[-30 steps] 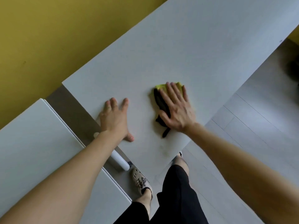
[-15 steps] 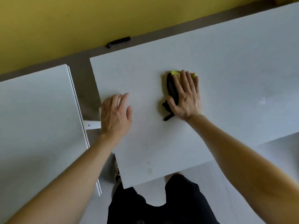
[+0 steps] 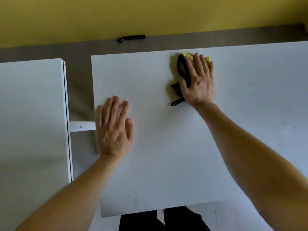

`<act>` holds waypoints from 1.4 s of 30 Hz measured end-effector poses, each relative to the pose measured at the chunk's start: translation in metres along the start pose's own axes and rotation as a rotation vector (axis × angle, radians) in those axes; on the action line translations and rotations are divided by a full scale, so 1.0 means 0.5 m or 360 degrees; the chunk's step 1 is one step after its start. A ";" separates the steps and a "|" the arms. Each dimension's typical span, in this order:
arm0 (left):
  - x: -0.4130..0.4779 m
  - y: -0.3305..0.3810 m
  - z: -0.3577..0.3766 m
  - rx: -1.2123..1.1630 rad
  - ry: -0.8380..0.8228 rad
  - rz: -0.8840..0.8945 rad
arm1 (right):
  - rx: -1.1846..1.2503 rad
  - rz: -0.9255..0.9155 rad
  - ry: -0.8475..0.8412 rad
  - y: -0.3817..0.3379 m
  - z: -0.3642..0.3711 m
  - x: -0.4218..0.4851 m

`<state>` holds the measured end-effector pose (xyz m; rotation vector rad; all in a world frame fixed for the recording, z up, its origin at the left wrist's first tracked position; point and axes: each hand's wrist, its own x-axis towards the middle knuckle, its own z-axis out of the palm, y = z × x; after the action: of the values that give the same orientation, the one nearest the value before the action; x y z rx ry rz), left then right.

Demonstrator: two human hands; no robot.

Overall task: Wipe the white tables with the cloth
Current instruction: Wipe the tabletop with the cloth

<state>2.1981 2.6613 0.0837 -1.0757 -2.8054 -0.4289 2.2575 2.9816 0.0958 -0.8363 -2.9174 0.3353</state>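
Note:
A yellow and black cloth (image 3: 182, 69) lies near the far edge of the white table (image 3: 168, 157) in front of me. My right hand (image 3: 199, 81) presses flat on top of the cloth, fingers spread and pointing to the wall; the hand hides most of the cloth. A black loop of the cloth sticks out by my wrist. My left hand (image 3: 115, 129) rests flat and empty on the table's left edge, palm down. A second white table (image 3: 31, 122) stands to the left, apart from the first by a gap.
A white crossbar (image 3: 81, 126) shows in the gap between the tables. A black strip (image 3: 131, 38) lies on the grey floor by the yellow wall (image 3: 150, 14). My legs in black trousers (image 3: 160, 220) stand at the table's near edge.
My right hand has slid the cloth away from me, up to the far edge of the table. The view has swung so the table lies square in front. My left hand stays planted at the left edge.

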 end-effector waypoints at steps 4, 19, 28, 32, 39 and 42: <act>-0.001 -0.004 0.000 0.0013 -0.0065 -0.0012 | 0.0174 -0.0560 -0.0169 -0.176 0.027 -0.129; 0.001 -0.001 -0.001 0.0036 -0.0125 -0.0024 | 0.0044 -0.0298 -0.0148 -0.235 0.044 0.030; -0.001 -0.005 0.004 0.0029 -0.0125 -0.0014 | -0.0067 0.0450 -0.0047 0.087 -0.042 0.095; 0.000 -0.007 0.003 0.0038 -0.0142 -0.0008 | -0.0074 0.0501 -0.0046 -0.038 -0.021 0.085; 0.004 -0.007 0.007 0.0049 -0.0122 0.0014 | 0.0003 -0.0667 -0.0339 -0.223 0.032 0.058; 0.003 -0.006 0.006 0.0046 -0.0108 0.0007 | 0.0017 -0.0360 -0.0210 -0.007 -0.006 0.071</act>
<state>2.1950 2.6609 0.0805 -1.1108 -2.8582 -0.3568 2.2261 2.9984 0.1004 -0.4927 -3.0877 0.4004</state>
